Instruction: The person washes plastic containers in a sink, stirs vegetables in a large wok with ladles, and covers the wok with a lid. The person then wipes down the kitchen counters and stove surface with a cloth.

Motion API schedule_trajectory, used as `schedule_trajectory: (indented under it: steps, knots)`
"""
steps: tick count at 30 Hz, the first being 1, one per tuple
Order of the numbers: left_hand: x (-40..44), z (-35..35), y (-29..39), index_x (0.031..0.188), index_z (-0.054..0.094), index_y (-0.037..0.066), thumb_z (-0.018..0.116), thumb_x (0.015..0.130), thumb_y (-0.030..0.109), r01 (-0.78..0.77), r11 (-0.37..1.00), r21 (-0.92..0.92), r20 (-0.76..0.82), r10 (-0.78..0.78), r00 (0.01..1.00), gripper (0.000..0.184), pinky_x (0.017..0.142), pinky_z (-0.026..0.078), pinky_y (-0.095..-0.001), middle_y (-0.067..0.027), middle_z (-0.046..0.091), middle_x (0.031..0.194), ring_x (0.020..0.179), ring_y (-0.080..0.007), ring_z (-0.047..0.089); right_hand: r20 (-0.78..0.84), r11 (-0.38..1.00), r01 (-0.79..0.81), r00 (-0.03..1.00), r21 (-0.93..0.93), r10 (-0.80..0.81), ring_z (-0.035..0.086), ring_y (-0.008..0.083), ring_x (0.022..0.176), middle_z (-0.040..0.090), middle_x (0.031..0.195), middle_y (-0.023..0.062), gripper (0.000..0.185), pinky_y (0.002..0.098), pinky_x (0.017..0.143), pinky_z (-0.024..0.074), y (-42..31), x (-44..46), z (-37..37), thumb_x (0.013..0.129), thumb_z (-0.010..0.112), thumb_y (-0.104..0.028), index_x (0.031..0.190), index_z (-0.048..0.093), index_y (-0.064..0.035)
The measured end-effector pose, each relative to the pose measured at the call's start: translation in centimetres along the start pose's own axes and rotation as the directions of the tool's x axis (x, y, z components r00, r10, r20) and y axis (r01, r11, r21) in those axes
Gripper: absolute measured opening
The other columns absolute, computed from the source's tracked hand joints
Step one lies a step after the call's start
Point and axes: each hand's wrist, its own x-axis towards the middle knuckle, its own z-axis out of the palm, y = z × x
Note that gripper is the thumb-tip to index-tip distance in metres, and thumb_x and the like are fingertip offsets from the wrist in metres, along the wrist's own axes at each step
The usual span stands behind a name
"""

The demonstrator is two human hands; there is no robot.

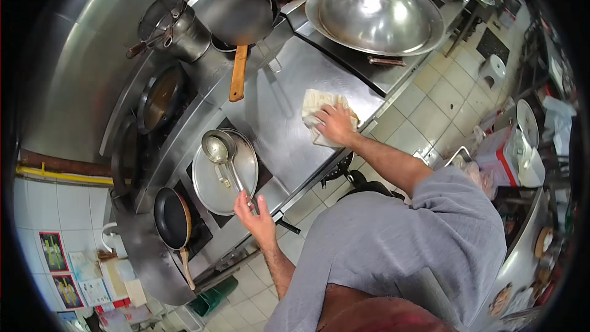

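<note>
My right hand (337, 124) presses down on a cream-coloured cloth (318, 99), its fingers bent over the folds. Under the cloth is the smooth steel worktop (276, 129), close to its front edge. My left hand (257, 218) is raised by the near rim of a round metal lid or tray (206, 175), with thumb and fingers apart. A metal ladle (216, 149) lies across that round piece, its handle pointing toward my left fingers; whether they touch it I cannot tell.
A pan with a wooden handle (237, 74) sits at the back. A large domed lid (375, 12) covers the right burner. A black frying pan (172, 218) stands on the left stove. A steel pot with strainers (184, 40) is behind. Boxes (495, 154) stand at right.
</note>
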Motion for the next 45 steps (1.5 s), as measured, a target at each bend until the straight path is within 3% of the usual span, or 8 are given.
schedule_trajectory:
  steps: [7,13,20,27,32,37,40,45]
  knots:
    - [-3.3,-1.6,-0.4,0.120,0.048,0.003,0.062,0.080,0.011,-0.118,0.989,-0.084,0.192,0.132,0.972,0.043,0.076,0.044,-0.0318,-0.0131,0.044,0.117,0.092,-0.0201,0.051,-0.208,0.952,0.075,0.978,0.298,-0.012,0.036,0.0315,0.121,0.042,0.129,0.0094,0.046,0.0538,0.099,0.0240,-1.8,-2.7,2.7,0.079,0.057,-0.038,0.121,0.050,-0.0190]
    - [-5.6,-2.5,0.3,0.117,0.050,0.003,0.062,0.080,0.011,-0.164,0.960,-0.226,0.353,0.238,0.905,0.040,0.074,0.045,-0.0323,-0.0121,0.047,0.115,0.091,-0.0199,0.052,-0.440,0.877,-0.150,0.819,0.456,0.368,0.054,0.0298,0.097,0.058,0.101,0.0155,0.033,0.0379,0.084,0.0426,3.3,-17.8,3.1,0.075,0.059,-0.019,0.106,0.059,-0.0062]
    - [-4.1,-1.8,2.1,0.113,0.053,0.003,0.061,0.080,0.008,-0.234,0.908,-0.348,0.356,0.359,0.863,0.034,0.075,0.045,-0.0296,-0.0100,0.046,0.116,0.091,-0.0174,0.052,0.091,0.608,-0.765,0.635,0.213,0.767,0.062,0.0289,0.085,0.064,0.092,0.0175,0.031,0.0359,0.077,0.0486,15.2,-39.8,10.7,0.068,0.062,-0.021,0.095,0.064,-0.0041]
    - [-9.6,2.8,3.5,0.103,0.058,0.003,0.063,0.079,0.013,-0.095,0.878,-0.469,0.659,0.420,0.624,0.027,0.073,0.045,-0.0310,-0.0098,0.052,0.106,0.083,-0.0187,0.053,0.340,0.363,-0.918,0.396,0.158,0.853,0.062,0.0293,0.087,0.064,0.093,0.0165,0.031,0.0342,0.080,0.0488,14.8,-52.8,13.3,0.067,0.063,-0.020,0.092,0.065,-0.0030]
    - [-16.8,6.9,-3.2,0.105,0.058,0.000,0.063,0.079,0.026,-0.254,0.932,-0.260,0.903,0.327,0.279,0.037,0.074,0.046,-0.0316,-0.0155,0.058,0.101,0.079,-0.0219,0.057,0.222,0.424,-0.862,0.487,0.277,0.845,0.062,0.0272,0.087,0.065,0.091,0.0154,0.033,0.0337,0.080,0.0484,13.8,-54.1,13.6,0.067,0.063,-0.020,0.096,0.064,-0.0039]
    - [-23.9,7.2,-22.0,0.097,0.061,0.000,0.061,0.076,0.029,0.001,0.983,0.184,0.903,-0.170,0.395,0.035,0.068,0.047,-0.0342,-0.0145,0.064,0.081,0.074,-0.0207,0.060,0.170,0.488,-0.802,0.564,0.345,0.808,0.061,0.0269,0.085,0.064,0.087,0.0166,0.032,0.0343,0.078,0.0482,12.1,-54.9,13.1,0.068,0.060,-0.020,0.095,0.063,-0.0024]
    - [-26.8,1.4,-30.4,0.090,0.062,0.001,0.056,0.076,0.029,-0.461,0.822,0.333,0.943,-0.306,0.134,0.032,0.063,0.047,-0.0405,-0.0148,0.064,0.077,0.071,-0.0250,0.061,0.155,0.480,-0.789,0.567,0.385,0.809,0.061,0.0271,0.083,0.064,0.085,0.0173,0.032,0.0345,0.076,0.0482,11.7,-56.8,13.3,0.068,0.059,-0.019,0.095,0.063,-0.0020]
    - [-32.2,-3.1,-35.3,0.083,0.064,0.004,0.049,0.078,0.037,-0.630,0.767,0.121,0.993,-0.086,0.087,0.038,0.068,0.046,-0.0448,-0.0195,0.063,0.082,0.079,-0.0340,0.060,0.207,0.419,-0.809,0.531,0.413,0.821,0.062,0.0271,0.082,0.064,0.085,0.0168,0.031,0.0344,0.076,0.0479,12.0,-62.1,15.3,0.068,0.061,-0.021,0.094,0.064,-0.0026]
